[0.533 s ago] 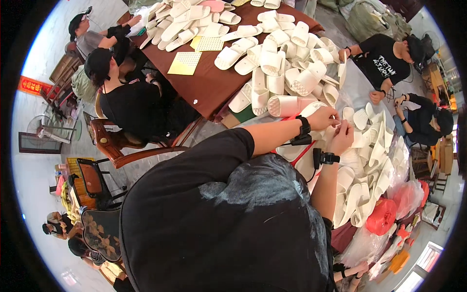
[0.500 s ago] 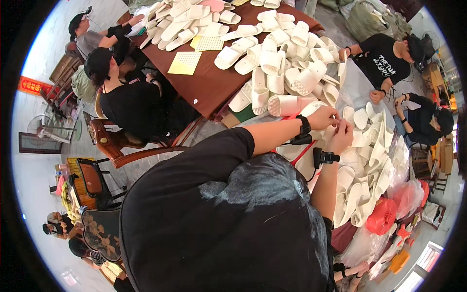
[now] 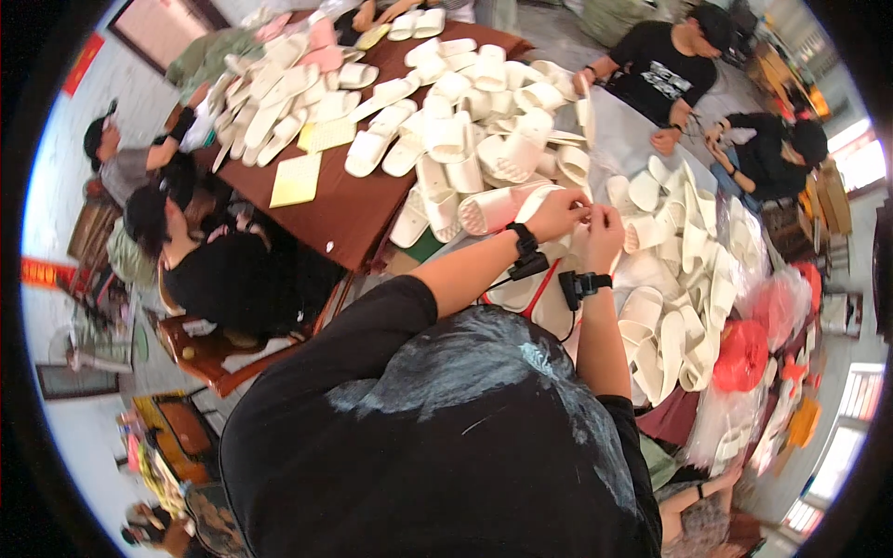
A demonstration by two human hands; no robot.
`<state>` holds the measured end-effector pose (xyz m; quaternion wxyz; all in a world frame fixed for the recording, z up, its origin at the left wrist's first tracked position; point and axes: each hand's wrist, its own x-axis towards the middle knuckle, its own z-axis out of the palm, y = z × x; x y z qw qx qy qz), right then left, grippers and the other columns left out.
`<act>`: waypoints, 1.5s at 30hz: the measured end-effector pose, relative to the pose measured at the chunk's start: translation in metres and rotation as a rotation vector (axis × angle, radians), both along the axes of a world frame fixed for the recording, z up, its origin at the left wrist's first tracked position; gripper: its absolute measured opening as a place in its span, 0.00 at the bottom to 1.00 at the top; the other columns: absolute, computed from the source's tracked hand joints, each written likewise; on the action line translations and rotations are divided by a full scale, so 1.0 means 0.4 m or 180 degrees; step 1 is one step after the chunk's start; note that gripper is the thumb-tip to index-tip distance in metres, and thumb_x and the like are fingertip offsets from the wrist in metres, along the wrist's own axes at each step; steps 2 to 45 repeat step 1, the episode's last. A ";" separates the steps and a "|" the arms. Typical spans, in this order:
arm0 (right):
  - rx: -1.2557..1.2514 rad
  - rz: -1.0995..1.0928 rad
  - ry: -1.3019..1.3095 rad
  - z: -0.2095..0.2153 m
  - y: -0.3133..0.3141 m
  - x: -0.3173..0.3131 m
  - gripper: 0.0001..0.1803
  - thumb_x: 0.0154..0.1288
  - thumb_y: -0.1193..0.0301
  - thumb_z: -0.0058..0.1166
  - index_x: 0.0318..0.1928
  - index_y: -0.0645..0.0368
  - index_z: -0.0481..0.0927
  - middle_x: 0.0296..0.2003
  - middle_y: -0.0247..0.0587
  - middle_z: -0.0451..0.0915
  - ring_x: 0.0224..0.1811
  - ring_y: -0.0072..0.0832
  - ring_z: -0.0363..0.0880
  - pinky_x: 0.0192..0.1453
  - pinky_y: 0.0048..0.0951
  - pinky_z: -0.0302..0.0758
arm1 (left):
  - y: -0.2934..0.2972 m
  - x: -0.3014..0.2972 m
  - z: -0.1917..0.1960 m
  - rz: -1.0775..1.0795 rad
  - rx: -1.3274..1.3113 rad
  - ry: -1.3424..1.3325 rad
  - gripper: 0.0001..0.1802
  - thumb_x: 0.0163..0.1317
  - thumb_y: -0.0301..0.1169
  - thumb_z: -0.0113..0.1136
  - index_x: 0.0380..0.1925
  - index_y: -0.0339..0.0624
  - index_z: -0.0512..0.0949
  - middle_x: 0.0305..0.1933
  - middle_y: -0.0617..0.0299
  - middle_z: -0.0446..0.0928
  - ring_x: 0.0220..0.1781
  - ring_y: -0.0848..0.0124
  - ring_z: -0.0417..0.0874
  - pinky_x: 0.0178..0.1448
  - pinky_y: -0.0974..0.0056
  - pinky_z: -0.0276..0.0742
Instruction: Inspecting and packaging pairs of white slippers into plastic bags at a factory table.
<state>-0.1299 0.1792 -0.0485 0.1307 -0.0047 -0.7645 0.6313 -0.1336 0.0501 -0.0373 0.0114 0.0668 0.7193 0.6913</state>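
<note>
My left hand [image 3: 556,213] and my right hand [image 3: 603,234] meet fingertip to fingertip above the table, both pinched closed. Whatever lies between the fingers is too small or hidden to name. Black bands with small devices circle both wrists. Just left of my left hand is a cream slide slipper [image 3: 489,211] with a dotted sole, lying on its side. Below my wrists I see a red strip [image 3: 542,286] over a pale surface. A heap of cream slippers [image 3: 524,141] rises beyond my hands, and another slipper pile [image 3: 684,244] lies to the right of my right hand.
Yellow sheets [image 3: 296,179] lie on the brown tablecloth [image 3: 346,209]. Red plastic bags [image 3: 740,356] sit at the right. Co-workers sit at the left [image 3: 219,270] and stand across the table [image 3: 662,70]. A wooden chair [image 3: 200,358] is at my left.
My view has turned, so the table and slippers appear shifted to the left. My hands stay together, fingertips still pinched. The person across the table has a hand in a slightly different place.
</note>
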 end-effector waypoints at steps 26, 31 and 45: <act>-0.0124 0.0041 -0.0048 -0.001 -0.004 0.000 0.09 0.67 0.67 0.55 0.35 0.59 0.81 0.26 0.35 0.80 0.28 0.20 0.75 0.34 0.24 0.71 | -0.006 0.001 0.004 -0.0039 0.0020 -0.0013 0.09 0.61 0.30 0.62 0.38 0.38 0.81 0.31 0.57 0.82 0.34 0.73 0.82 0.40 0.69 0.76; -0.0124 0.0041 -0.0048 -0.001 -0.004 0.000 0.09 0.67 0.67 0.55 0.35 0.59 0.81 0.26 0.35 0.80 0.28 0.20 0.75 0.34 0.24 0.71 | -0.006 0.001 0.004 -0.0039 0.0020 -0.0013 0.09 0.61 0.30 0.62 0.38 0.38 0.81 0.31 0.57 0.82 0.34 0.73 0.82 0.40 0.69 0.76; -0.0124 0.0041 -0.0048 -0.001 -0.004 0.000 0.09 0.67 0.67 0.55 0.35 0.59 0.81 0.26 0.35 0.80 0.28 0.20 0.75 0.34 0.24 0.71 | -0.006 0.001 0.004 -0.0039 0.0020 -0.0013 0.09 0.61 0.30 0.62 0.38 0.38 0.81 0.31 0.57 0.82 0.34 0.73 0.82 0.40 0.69 0.76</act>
